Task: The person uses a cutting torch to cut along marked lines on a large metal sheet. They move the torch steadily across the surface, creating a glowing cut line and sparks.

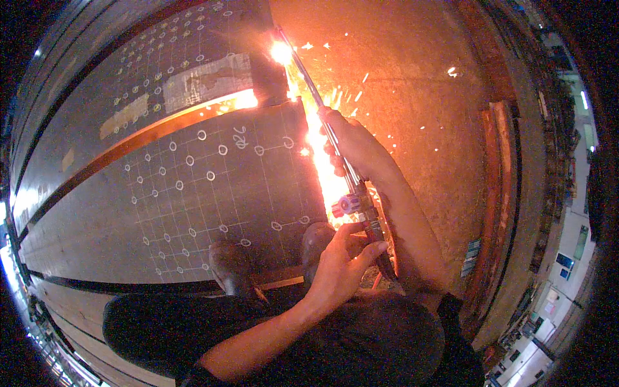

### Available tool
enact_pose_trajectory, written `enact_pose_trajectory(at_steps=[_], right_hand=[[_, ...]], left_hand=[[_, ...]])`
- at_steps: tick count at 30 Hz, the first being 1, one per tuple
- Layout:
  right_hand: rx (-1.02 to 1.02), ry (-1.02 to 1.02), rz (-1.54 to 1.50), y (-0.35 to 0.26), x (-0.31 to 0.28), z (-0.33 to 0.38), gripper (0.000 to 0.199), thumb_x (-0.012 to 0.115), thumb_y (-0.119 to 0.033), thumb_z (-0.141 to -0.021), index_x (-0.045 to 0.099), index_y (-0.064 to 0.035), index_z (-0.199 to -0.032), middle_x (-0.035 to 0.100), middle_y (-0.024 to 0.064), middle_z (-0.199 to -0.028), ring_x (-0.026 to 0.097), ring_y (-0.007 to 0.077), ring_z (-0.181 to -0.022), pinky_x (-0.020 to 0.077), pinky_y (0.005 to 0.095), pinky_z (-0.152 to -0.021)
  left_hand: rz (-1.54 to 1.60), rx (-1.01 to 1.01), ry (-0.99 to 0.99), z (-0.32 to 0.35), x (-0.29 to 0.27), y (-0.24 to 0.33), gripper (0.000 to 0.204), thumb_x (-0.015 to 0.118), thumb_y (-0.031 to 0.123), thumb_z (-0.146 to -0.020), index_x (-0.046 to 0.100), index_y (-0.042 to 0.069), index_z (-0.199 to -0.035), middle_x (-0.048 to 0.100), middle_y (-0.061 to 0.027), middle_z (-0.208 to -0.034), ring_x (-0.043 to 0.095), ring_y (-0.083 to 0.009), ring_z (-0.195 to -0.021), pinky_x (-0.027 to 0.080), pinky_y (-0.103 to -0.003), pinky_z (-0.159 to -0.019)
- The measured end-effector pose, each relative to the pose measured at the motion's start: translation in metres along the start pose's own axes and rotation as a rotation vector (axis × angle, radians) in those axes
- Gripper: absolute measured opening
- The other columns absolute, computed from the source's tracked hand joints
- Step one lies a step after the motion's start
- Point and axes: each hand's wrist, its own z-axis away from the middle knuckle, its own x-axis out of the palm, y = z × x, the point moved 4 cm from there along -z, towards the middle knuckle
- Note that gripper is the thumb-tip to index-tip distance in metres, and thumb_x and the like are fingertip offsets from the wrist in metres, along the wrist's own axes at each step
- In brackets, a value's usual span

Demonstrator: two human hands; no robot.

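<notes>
A cutting torch [311, 82] slants away from me, and its far end meets a bright white-orange glow [282, 53] at the edge of a dark steel beam [258, 193]. My right hand [348, 142] is wrapped round the torch's thin metal tubes, partway along. Closer to my body, my left hand [342, 261] is closed on the rear handle, its fingers and thumb just behind the valve knobs [348, 205]. Sparks and glare run along the beam's right edge below the torch. Glare hides the exact tip.
Chalk circles and grid lines mark the beam's surface. An orange-lit ridge [148, 135] crosses it. Both my shoes [231, 266] rest near the beam's front. At right, the floor [419, 97] catches scattered sparks, and a long rusty steel bar [503, 155] lies beyond.
</notes>
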Motion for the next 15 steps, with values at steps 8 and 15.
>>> enact_pose_trajectory(at_steps=[8,15], right_hand=[[0.024,0.018,0.009,-0.003,0.001,0.005,0.056,0.047,-0.059,-0.092,0.054,-0.0028,-0.094,0.048,0.001,-0.062,0.045,0.01,-0.044,0.0417,0.0266,-0.041],[0.042,0.015,-0.012,0.01,-0.002,-0.004,0.056,0.047,-0.058,-0.092,0.054,-0.0032,-0.093,0.047,0.0009,-0.06,0.044,0.0107,-0.041,0.0413,0.0278,-0.039]], left_hand=[[-0.109,0.035,0.033,0.001,-0.001,0.002,0.049,0.069,0.021,-0.089,0.046,-0.001,-0.126,0.062,-0.0186,-0.112,0.062,-0.0245,-0.101,0.053,-0.038,-0.086],[-0.141,0.066,0.032,0.001,0.0,0.001,0.048,0.068,0.02,-0.09,0.045,-0.002,-0.126,0.063,-0.0192,-0.111,0.063,-0.025,-0.102,0.055,-0.038,-0.085]])
